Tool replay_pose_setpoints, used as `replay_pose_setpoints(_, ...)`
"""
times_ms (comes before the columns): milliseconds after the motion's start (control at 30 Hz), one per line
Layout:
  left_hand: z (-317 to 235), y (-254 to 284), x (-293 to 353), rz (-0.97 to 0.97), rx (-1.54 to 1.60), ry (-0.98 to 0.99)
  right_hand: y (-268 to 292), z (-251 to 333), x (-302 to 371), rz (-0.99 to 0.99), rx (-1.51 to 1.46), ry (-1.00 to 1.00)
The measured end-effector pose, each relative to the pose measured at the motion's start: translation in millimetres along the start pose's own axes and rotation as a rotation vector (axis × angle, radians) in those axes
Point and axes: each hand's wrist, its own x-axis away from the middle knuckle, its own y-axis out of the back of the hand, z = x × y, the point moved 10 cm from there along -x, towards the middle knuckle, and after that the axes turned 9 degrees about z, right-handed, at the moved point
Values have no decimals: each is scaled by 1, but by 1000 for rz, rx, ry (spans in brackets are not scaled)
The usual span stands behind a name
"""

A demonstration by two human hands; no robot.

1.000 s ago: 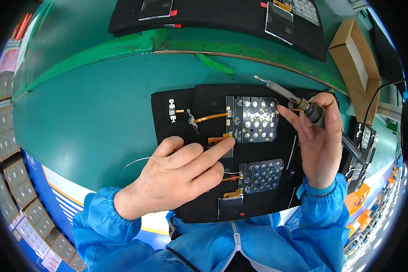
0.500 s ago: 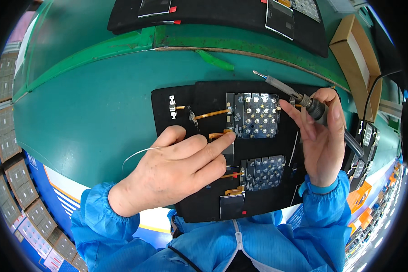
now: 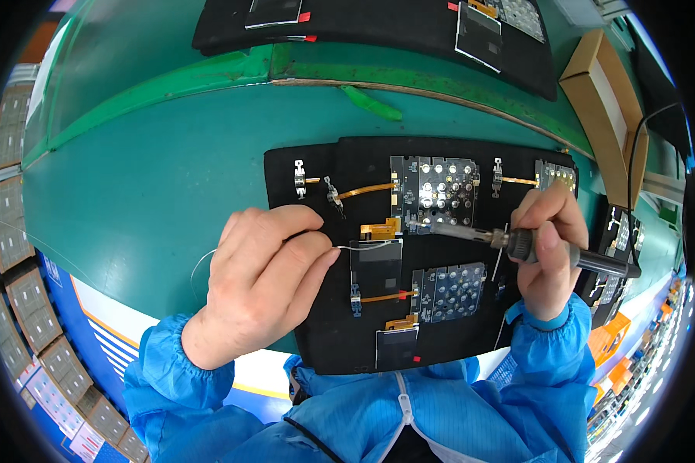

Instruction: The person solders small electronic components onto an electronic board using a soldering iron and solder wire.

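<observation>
- A left hand (image 3: 262, 282), fingers curled, pinches a thin silvery solder wire (image 3: 367, 247) between thumb and forefinger; the wire runs out past the fingertips toward a small dark rectangular screen module (image 3: 377, 265) just beyond them.
- A right hand (image 3: 547, 251) is closed around the dark, round grip of a soldering iron (image 3: 517, 241), held pen-fashion; its slim metal shaft reaches leftward from the knuckles, the tip touching down by the lower edge of a keypad circuit board (image 3: 438, 191) studded with shiny round contact domes.
- Between the two hands lies an orange flex-ribbon connector (image 3: 380, 229), flat and glossy.
- Below the right hand's fingers sits a second keypad board (image 3: 452, 285), bluish with rows of dull dots.
- All parts rest on a matte black mat (image 3: 316, 324) under both hands, laid on a smooth teal worktop (image 3: 147, 185).
- Both wrists emerge from crinkled blue sleeves (image 3: 170, 370).
- Beyond the right hand, a brown cardboard box (image 3: 606, 108) stands open.
</observation>
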Motion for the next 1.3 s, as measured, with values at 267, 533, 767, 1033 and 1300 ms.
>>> replay_pose_setpoints(267, -6, -4, -14, -21, -25, -15, -9, -11, -8, 17, 3, -68)
replay_pose_setpoints(533, -6, -9, -17, -14, -70, -34, -12, -11, -11, 50, -3, -84)
replay_pose_setpoints(767, -11, -12, -20, -8, -58, -47, -13, -10, -12, 53, -3, -92)
replay_pose_setpoints(1033, -15, -17, -20, -1, -51, -61, -12, -11, -11, 51, -1, -99)
replay_pose_setpoints(1300, -19, -21, -20, -13, -34, -112, -13, -10, -11, 60, 2, -68)
